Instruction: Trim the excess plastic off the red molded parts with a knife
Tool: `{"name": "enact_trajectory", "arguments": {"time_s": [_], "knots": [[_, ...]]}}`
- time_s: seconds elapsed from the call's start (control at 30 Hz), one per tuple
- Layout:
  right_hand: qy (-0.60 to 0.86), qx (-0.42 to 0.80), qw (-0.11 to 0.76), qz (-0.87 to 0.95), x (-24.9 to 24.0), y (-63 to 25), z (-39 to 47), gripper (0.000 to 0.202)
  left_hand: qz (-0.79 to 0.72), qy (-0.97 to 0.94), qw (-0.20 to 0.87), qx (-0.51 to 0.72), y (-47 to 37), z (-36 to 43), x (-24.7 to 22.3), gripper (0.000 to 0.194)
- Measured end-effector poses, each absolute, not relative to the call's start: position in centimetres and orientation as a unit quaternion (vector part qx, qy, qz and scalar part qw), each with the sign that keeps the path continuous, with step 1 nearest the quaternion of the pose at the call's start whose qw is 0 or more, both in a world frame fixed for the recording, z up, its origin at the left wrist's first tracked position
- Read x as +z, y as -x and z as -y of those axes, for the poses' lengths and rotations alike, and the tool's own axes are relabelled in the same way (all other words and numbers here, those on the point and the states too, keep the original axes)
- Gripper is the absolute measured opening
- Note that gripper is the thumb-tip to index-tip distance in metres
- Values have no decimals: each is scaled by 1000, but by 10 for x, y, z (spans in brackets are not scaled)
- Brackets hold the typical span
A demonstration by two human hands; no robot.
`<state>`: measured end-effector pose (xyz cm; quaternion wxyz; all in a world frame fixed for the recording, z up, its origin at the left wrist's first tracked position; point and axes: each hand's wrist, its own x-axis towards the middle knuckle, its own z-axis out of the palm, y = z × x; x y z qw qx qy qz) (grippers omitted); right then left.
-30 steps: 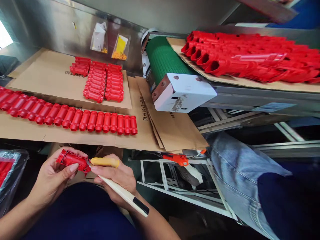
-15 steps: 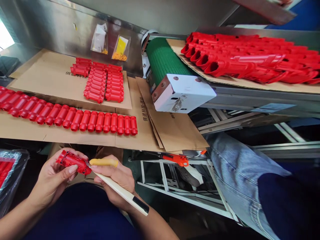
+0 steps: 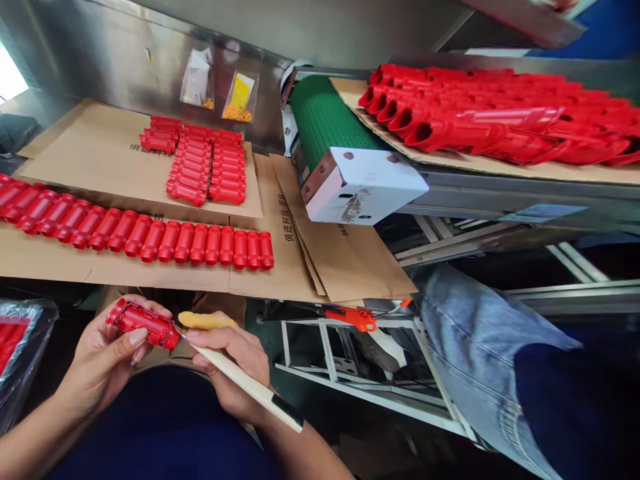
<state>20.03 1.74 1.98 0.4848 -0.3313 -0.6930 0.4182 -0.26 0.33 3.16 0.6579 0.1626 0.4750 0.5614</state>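
In the head view, on the near side of the row of red tubes (image 3: 139, 233), gripping a red housing (image 3: 143, 322) in the left hand (image 3: 103, 357), with fingers wrapped behind and thumb pressed on the front, open side turned up and tilted down to the right. Also on the near side of the row, pinching a cream-handled tool (image 3: 245, 380) in the closed right hand (image 3: 233, 363), slanting back toward the forearm to a black end section, with a yellow finger cover (image 3: 203, 320) on one finger. Thin tip pointed at the right end of the housing; too small to tell if touching. Beyond the row, laid on cardboard (image 3: 100, 140) in close columns, more red tubes (image 3: 190, 163); farther beyond it, two clear bags (image 3: 241, 97) with small yellow pieces. To the right of the row and farther off, a green conveyor belt (image 3: 325, 120), then a stacked mass of red parts (image 3: 480, 113). Right of the row and nearer, a person's denim-clad leg (image 3: 470, 347).
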Motion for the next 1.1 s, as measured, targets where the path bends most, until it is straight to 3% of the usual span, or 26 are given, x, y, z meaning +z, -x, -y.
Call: {"name": "enact_trajectory", "arguments": {"time_s": [0.13, 0.3, 0.43, 0.5, 0.6, 0.73, 0.9, 1.1], "knots": [[304, 450, 462, 701, 17, -205, -25, 13, -469, -165, 662, 561, 3, -4, 26, 31], [235, 247, 394, 854, 25, -215, -35, 28, -434, -153, 691, 558, 8, -6, 14, 41], [223, 218, 349, 884, 29, -218, -37, 33, -423, -134, 722, 531, 9, -9, 11, 41], [233, 278, 388, 847, 27, -217, -36, 26, -423, -144, 720, 531, 9, -10, 13, 42], [294, 469, 434, 711, 21, -212, -35, 11, -438, -169, 699, 540, 7, -9, 18, 47], [340, 687, 419, 486, 16, -202, -35, 34, -464, -204, 668, 545, 4, -6, 24, 52], [306, 789, 448, 289, 13, -191, -37, 37, -508, -284, 598, 551, 1, -1, 22, 49], [281, 874, 370, 142, 4, -184, -21, 43, -531, -375, 486, 584, -2, 3, 13, 41]]}}
